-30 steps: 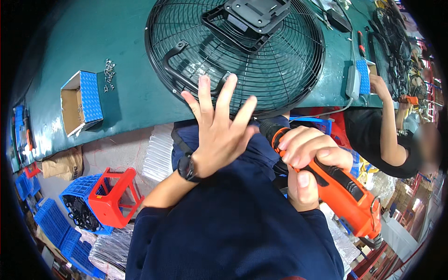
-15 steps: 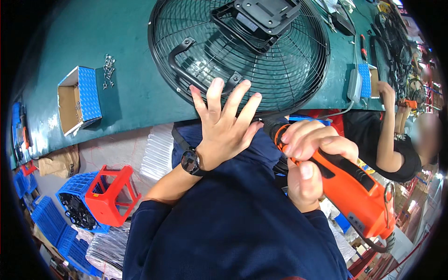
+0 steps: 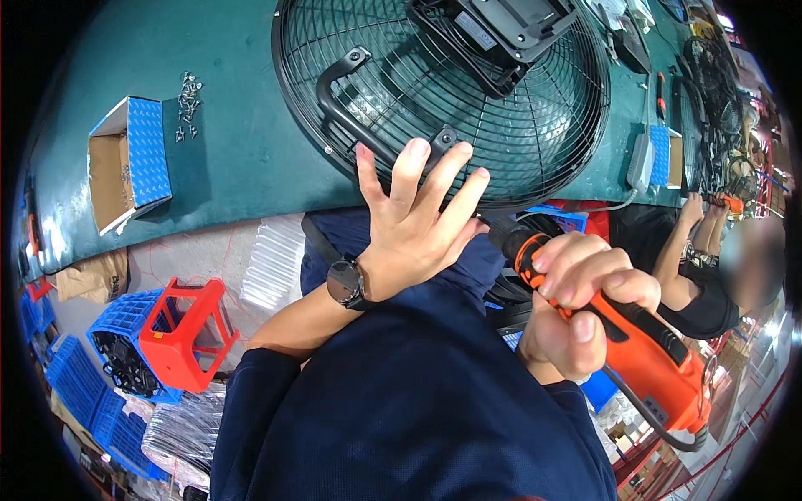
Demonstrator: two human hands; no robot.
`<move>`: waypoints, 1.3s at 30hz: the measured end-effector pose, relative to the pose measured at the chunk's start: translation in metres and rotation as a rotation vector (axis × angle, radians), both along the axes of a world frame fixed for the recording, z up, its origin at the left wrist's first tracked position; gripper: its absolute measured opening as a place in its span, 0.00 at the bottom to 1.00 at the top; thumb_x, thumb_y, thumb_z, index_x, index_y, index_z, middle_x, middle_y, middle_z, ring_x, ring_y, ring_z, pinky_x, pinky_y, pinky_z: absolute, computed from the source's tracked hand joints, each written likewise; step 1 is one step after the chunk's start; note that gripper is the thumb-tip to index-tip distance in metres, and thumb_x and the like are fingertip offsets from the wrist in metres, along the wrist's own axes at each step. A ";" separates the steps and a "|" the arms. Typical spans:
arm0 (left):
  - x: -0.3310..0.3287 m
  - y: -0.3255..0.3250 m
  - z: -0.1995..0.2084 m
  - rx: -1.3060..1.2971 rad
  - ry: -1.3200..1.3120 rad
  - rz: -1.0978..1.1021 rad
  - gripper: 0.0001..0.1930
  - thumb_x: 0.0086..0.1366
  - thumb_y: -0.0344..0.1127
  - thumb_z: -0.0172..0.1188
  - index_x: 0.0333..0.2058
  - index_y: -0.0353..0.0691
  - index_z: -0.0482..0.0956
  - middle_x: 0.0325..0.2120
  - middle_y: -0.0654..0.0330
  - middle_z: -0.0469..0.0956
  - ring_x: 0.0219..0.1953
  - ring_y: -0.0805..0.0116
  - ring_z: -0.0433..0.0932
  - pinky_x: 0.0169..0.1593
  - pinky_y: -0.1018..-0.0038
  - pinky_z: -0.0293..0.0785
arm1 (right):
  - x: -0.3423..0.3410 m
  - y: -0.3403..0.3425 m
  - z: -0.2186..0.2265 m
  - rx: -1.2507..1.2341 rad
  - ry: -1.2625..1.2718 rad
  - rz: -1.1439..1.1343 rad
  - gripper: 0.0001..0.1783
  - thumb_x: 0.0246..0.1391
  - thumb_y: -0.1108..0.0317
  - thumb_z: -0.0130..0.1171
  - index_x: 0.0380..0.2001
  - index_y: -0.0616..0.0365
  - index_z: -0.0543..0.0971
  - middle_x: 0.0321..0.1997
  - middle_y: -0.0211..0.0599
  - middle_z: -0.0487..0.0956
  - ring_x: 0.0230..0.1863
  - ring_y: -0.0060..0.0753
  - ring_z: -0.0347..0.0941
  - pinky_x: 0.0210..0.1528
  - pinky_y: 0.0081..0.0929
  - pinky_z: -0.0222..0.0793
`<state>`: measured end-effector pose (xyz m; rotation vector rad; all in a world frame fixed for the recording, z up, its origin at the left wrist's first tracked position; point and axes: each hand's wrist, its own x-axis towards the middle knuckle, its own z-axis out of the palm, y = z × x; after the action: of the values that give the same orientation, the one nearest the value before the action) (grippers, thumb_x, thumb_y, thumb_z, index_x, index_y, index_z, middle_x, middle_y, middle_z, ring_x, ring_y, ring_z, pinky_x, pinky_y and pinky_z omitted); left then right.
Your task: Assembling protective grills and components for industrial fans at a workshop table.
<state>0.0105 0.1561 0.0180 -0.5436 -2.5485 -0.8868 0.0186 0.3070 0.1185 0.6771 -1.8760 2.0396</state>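
A round black fan (image 3: pixel 535 179) with a wire grille lies on the green table. It carries a curved black handle (image 3: pixel 355 125) and a black boxy mount (image 3: pixel 501 29). My left hand (image 3: pixel 415 225), a dark watch on its wrist, has its fingers spread over the grille's near rim, fingertips by the handle's lower end. My right hand (image 3: pixel 585 292) grips an orange and black electric screwdriver (image 3: pixel 652 355). Its black nose points at the near rim, close to my left thumb. Whether the tip touches a screw cannot be made out.
Loose screws (image 3: pixel 188 104) lie beside an open blue-sided cardboard box (image 3: pixel 150 154) at left. Another small box (image 3: pixel 664 156) and a grey power adapter (image 3: pixel 641 161) are at right. A red stool (image 3: pixel 188 334) and blue crates (image 3: pixel 117 417) stand below left. A co-worker (image 3: pixel 710 275) sits at right.
The fan and both my hands sit slightly further right in the picture, while the box at left has shifted left. The screwdriver stays in my right hand, its nose still near my left thumb.
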 end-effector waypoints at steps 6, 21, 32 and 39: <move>0.000 0.001 0.000 0.007 0.003 0.011 0.28 0.36 0.43 0.69 0.42 0.51 0.78 0.52 0.64 0.71 0.60 0.46 0.51 0.60 0.42 0.35 | -0.001 0.001 0.003 0.064 0.010 0.075 0.21 0.41 0.75 0.61 0.40 0.59 0.66 0.25 0.37 0.74 0.23 0.33 0.72 0.29 0.36 0.74; -0.001 -0.001 0.000 -0.037 -0.019 0.003 0.28 0.37 0.45 0.69 0.43 0.52 0.78 0.53 0.65 0.70 0.60 0.47 0.51 0.61 0.43 0.35 | -0.013 -0.011 0.006 -0.081 -0.201 -0.074 0.18 0.46 0.66 0.63 0.37 0.55 0.66 0.23 0.31 0.70 0.22 0.29 0.67 0.30 0.33 0.66; -0.001 -0.001 -0.004 -0.067 0.066 0.017 0.25 0.40 0.46 0.68 0.42 0.53 0.78 0.51 0.65 0.72 0.63 0.46 0.44 0.62 0.43 0.30 | -0.023 -0.007 0.009 -0.107 -0.227 -0.018 0.19 0.45 0.66 0.63 0.38 0.56 0.66 0.24 0.34 0.71 0.23 0.32 0.67 0.29 0.33 0.67; 0.000 -0.003 0.001 -0.104 0.000 -0.001 0.28 0.44 0.51 0.67 0.46 0.53 0.74 0.54 0.64 0.66 0.61 0.42 0.47 0.59 0.41 0.36 | -0.009 0.004 -0.002 -0.212 -0.160 -0.106 0.20 0.49 0.65 0.62 0.42 0.56 0.66 0.24 0.35 0.70 0.24 0.32 0.68 0.30 0.33 0.68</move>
<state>0.0107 0.1533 0.0189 -0.5753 -2.6059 -0.7581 0.0095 0.3108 0.1162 0.3624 -1.7016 2.2377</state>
